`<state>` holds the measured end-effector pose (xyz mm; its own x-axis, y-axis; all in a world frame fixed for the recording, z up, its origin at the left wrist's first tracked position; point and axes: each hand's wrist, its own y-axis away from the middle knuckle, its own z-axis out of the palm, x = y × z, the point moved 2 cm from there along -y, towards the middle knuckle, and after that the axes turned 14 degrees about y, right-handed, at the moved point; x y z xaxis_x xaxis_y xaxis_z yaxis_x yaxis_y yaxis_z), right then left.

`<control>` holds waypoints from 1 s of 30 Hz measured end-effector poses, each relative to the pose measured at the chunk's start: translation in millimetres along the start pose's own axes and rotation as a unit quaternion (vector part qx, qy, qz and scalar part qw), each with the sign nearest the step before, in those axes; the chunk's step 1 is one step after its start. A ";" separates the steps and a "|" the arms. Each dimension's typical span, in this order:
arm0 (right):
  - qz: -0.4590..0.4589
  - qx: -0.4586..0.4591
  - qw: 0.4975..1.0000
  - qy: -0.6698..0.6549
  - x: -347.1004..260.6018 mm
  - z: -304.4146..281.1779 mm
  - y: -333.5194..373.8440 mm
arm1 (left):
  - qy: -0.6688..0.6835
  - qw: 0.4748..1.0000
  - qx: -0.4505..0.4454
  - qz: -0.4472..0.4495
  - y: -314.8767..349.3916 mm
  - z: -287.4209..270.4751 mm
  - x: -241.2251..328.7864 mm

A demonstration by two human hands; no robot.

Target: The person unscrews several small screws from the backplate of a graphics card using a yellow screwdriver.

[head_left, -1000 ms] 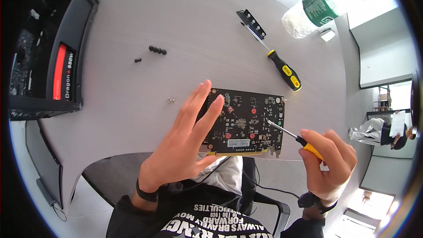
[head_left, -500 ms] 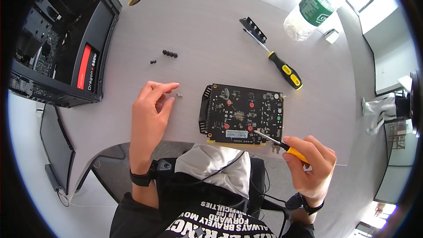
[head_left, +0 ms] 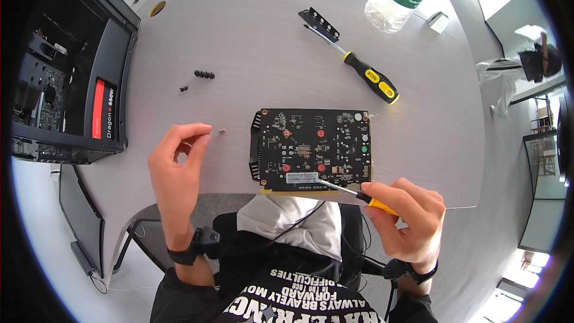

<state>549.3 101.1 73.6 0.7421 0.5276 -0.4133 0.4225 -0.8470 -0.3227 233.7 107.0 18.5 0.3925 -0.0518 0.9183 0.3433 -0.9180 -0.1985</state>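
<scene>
My left hand [head_left: 179,161] is closed in a pinch above the table, with a tiny silver screw just showing at its fingertips. Another small screw [head_left: 222,131] lies on the table beside those fingers. In front of me a black graphics card [head_left: 311,154] rests with the back of its circuit board facing up, red marks around several of its screw holes. A screwdriver with a yellow and black handle [head_left: 382,206] is gripped in my right hand [head_left: 409,218]. Its shaft reaches over the card's near edge, the tip by the white label [head_left: 302,177].
A larger black and yellow screwdriver [head_left: 372,79] lies beyond the card, its tip by a black slotted bracket [head_left: 320,24]. Black screws [head_left: 204,74] sit in a row farther left. An open computer case [head_left: 72,78] stands at left, a plastic bottle [head_left: 394,0] at the far right.
The view has shifted, moving the table's things leftward in the picture. My left fingers have closed into a pinch by the small screws. The screwdriver tip has slid slightly left toward the label.
</scene>
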 end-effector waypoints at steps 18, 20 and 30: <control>-0.070 0.036 0.996 -0.035 -19.9 1.2 10.7 | 0.332 0.925 -0.185 0.005 62.7 35.3 40.5; -0.077 0.027 0.996 -0.025 -20.8 0.7 10.3 | 0.323 0.928 -0.186 0.009 64.0 35.0 42.4; -0.083 0.027 0.996 -0.015 -20.4 1.9 13.4 | 0.290 0.939 -0.182 0.016 66.2 35.7 41.9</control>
